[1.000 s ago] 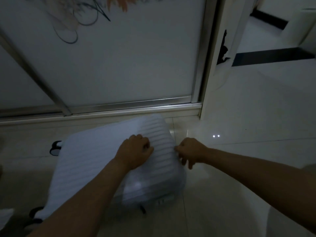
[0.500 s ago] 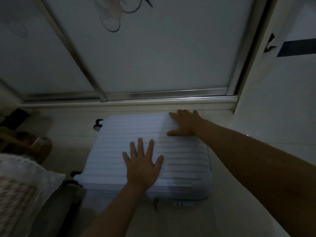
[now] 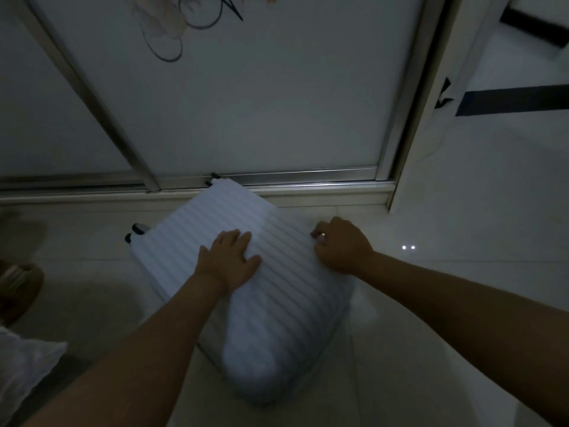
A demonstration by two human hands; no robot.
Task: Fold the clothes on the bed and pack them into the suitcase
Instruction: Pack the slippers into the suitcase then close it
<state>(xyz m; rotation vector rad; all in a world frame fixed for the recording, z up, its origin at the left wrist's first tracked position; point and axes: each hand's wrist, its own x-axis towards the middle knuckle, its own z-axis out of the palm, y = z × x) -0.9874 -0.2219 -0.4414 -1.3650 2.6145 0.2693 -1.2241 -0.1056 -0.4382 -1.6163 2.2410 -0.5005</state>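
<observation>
The closed ribbed suitcase (image 3: pixel 277 322) lies flat on the tiled floor (image 3: pixel 446 334) under the left grip (image 3: pixel 229 261). That grip's fingers are spread straight on the shell and hold nothing, probably to steady it. The right grip (image 3: pixel 341 246), at the case's right edge, has its fingers curled, pinching a small bright tab (image 3: pixel 322 236). This is likely the zip pull, so opening comes before packing.

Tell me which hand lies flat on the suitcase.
The left hand: its fingers lie straight and flat on the ribbed top of the suitcase. The right hand is curled at its right edge instead.
</observation>
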